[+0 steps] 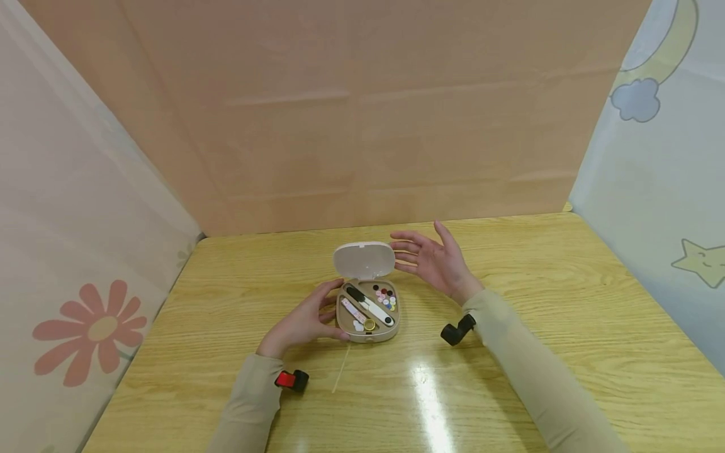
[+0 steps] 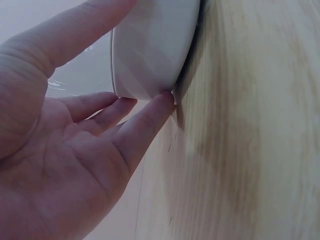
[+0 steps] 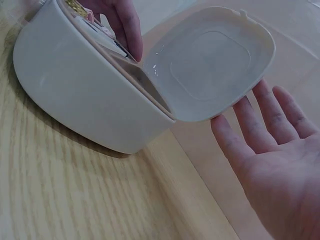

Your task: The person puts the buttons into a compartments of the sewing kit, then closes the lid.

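A white sewing box [image 1: 370, 337] stands on the table with its lid [image 1: 364, 260] raised at the back. In its compartments lie several buttons [image 1: 386, 300], a long black-and-white tool [image 1: 376, 311], a pink patterned strip [image 1: 352, 309] and a gold ring-like piece [image 1: 369, 324]. My left hand [image 1: 303, 322] holds the box by its left side, thumb at the front and fingers toward the back, as the left wrist view [image 2: 65, 145] shows too. Right of the lid, my right hand [image 1: 433, 259] has its fingers extended, palm turned inward; in the right wrist view, fingertips [image 3: 220, 122] touch the lid's edge.
The wooden table [image 1: 510, 270] runs back to a plain tan sheet [image 1: 362, 126]. Printed sheets with a flower [image 1: 102, 328] and a star [image 1: 702, 263] flank the left and right. Black wrist devices [image 1: 457, 329] are on both sleeves.
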The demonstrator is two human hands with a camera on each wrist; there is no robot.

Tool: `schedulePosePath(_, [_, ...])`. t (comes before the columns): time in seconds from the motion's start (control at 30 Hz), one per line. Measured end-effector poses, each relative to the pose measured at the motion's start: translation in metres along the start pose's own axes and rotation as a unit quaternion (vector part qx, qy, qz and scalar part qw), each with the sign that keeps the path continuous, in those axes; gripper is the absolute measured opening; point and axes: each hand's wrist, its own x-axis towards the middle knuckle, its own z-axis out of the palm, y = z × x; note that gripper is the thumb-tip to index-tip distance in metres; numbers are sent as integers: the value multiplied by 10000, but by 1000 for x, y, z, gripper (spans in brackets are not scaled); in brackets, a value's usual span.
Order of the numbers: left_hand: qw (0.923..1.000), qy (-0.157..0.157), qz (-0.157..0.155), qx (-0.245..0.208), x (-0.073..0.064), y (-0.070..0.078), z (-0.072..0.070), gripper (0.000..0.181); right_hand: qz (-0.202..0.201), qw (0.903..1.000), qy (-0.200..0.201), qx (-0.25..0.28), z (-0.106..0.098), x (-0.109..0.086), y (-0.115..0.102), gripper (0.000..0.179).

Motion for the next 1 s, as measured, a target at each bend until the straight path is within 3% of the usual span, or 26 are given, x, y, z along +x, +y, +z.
schedulePosePath(0.37, [10000,35,-12,-20,-2,-2,0,112,-60,9992,-34,395,2,-7,9,81])
schedulePosePath(0.6, [10000,43,-12,-16,-2,-4,0,112,-63,9993,-5,357,3,-11,12,79])
schedulePosePath(1.0, [9999,57,-125,-9,0,-3,0,111,22,9983,-384,444,-2,-19,24,80])
